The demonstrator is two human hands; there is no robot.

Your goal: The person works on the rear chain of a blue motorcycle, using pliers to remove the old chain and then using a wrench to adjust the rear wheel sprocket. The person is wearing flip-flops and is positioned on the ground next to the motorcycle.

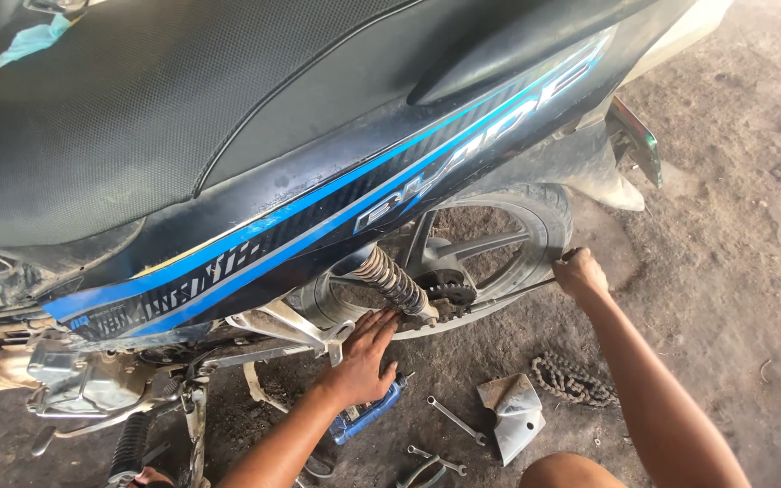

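My left hand (361, 354) lies flat, fingers spread, against the swingarm just below the shock spring (390, 280), while my right hand (580, 274) is closed in a fist around the end of a long thin rod (512, 291) at the rear wheel (508, 239). The rod's long axis runs nearly level, pointing from my right hand leftward to the sprocket (449, 294), whose hub sits just beside my left fingertips. The loose chain (571, 380) lies on the dirt floor (734, 271) below my right forearm.

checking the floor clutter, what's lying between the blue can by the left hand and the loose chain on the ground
In the head view, between the blue can and the loose chain lie a wrench and a bent grey metal cover on the dirt floor.
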